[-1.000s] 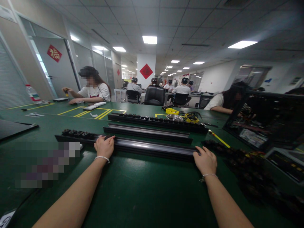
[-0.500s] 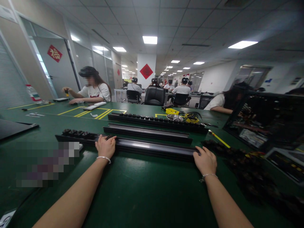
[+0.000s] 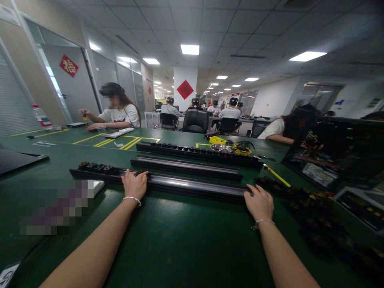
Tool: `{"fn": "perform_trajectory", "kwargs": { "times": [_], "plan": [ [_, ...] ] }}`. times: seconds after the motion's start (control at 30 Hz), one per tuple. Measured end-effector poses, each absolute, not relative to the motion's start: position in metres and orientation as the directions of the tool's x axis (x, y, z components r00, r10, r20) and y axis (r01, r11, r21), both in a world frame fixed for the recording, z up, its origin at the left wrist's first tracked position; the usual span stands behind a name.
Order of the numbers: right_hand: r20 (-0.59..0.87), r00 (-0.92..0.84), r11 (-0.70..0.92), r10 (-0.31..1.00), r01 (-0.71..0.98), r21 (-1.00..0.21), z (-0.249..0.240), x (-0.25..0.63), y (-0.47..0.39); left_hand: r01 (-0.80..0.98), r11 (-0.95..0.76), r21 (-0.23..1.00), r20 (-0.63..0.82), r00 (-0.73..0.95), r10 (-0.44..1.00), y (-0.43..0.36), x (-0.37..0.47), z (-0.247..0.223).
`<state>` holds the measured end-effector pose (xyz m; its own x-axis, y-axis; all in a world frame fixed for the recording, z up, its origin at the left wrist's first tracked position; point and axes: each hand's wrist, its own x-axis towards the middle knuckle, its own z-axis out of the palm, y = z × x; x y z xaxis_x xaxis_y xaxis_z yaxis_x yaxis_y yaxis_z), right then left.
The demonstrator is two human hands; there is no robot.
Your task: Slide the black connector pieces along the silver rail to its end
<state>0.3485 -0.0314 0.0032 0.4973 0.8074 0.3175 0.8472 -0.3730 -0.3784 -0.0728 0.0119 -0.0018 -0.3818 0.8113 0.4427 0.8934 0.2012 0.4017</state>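
Note:
A long black rail (image 3: 192, 185) with a shiny channel along its top lies across the table in front of me. Small black parts (image 3: 96, 167) sit in a row at its left end. My left hand (image 3: 135, 185) is closed over the channel just right of that row, its fingers around a small black part (image 3: 139, 173) that is mostly hidden. At the rail's right end, my right hand (image 3: 260, 201) grips it, thumb on the near side and fingers over the top.
Behind lie a second rail (image 3: 186, 165) and a third rail (image 3: 180, 149) lined with black parts. Loose black parts (image 3: 324, 224) are heaped at right, near a dark open-fronted case (image 3: 327, 156). A yellow tray (image 3: 217, 140) stands farther back. Co-workers sit beyond, one at left (image 3: 123, 114).
My left hand has shifted very slightly right along the rail. My right hand stays at the right end, and the rail has hardly moved.

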Motion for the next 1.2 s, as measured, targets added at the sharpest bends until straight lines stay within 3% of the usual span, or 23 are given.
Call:
{"fn": "perform_trajectory", "kwargs": {
  "times": [1.2],
  "plan": [
    [0.344, 0.499, -0.378, 0.796, 0.853, -0.361, 0.0021, 0.3482, -0.0312, 0.931, 0.168, 0.322, 0.447, -0.307, 0.841, 0.0115, -0.0736, -0.0013]
  ]
}}
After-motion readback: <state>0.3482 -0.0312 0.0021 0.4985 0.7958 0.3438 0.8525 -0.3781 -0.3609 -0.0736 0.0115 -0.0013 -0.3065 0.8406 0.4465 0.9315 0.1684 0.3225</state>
